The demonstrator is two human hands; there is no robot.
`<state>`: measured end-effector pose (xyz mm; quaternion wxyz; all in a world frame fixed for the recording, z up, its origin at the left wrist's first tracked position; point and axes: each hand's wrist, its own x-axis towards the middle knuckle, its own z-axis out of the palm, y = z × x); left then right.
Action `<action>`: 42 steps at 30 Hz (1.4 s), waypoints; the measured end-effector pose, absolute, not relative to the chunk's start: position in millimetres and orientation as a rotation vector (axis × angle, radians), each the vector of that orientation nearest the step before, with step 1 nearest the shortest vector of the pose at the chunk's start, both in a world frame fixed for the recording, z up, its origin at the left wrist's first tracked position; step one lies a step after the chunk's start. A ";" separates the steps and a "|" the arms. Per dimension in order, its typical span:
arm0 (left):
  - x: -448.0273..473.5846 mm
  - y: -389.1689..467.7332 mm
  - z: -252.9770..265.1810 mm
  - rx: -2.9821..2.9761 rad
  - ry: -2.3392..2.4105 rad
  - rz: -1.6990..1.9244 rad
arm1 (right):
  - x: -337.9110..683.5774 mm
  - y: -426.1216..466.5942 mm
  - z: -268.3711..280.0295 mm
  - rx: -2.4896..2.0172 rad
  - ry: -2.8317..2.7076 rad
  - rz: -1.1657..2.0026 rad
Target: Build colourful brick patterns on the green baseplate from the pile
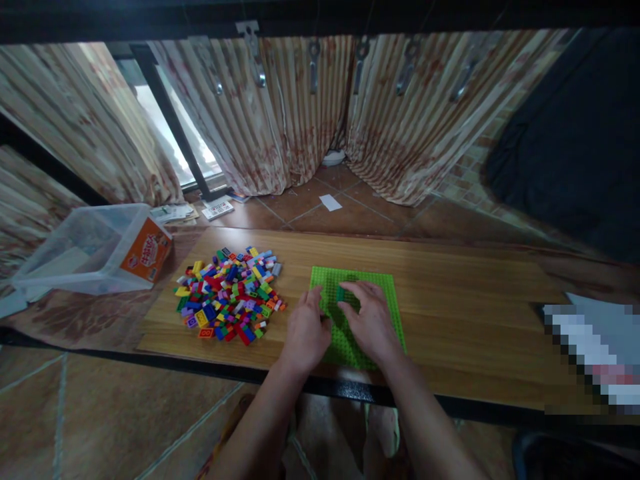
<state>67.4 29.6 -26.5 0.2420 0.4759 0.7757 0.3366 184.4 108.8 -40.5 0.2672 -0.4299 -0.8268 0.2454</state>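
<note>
A bright green studded baseplate (367, 275) lies on the wooden board in front of me. Over its upper middle, a small dark green brick (341, 293) sits between the thumb and index finger of my right hand (371, 319), which is closed on it. I cannot tell whether the brick touches the studs. My left hand (306, 331) rests at the plate's left edge with its fingers curved and apart, and nothing shows in it. To its left, a heap of mixed coloured toy bricks (230, 293) is spread on the board.
A clear plastic bin (85, 250) with an orange label lies at the far left. The wooden board (465, 313) stretches to the right, where a blurred-out item (595, 347) lies. Striped curtains (280, 120) hang behind, with metal hooks (313, 67) above. Papers (330, 203) lie on the tiled floor.
</note>
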 end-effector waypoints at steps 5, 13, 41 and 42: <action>67.7 30.2 -27.1 1.298 2.119 0.912 | 171.4 112.2 -49.1 -1.132 -2.285 0.666; 67.9 29.1 -31.6 1.292 2.099 0.965 | 172.0 113.9 -49.4 -1.132 -2.300 0.687; 70.2 23.2 -32.2 1.291 2.024 1.017 | 174.4 120.8 -71.0 -0.986 -2.217 0.583; 70.2 23.2 -32.3 1.295 2.023 1.018 | 174.3 121.0 -71.0 -0.982 -2.221 0.578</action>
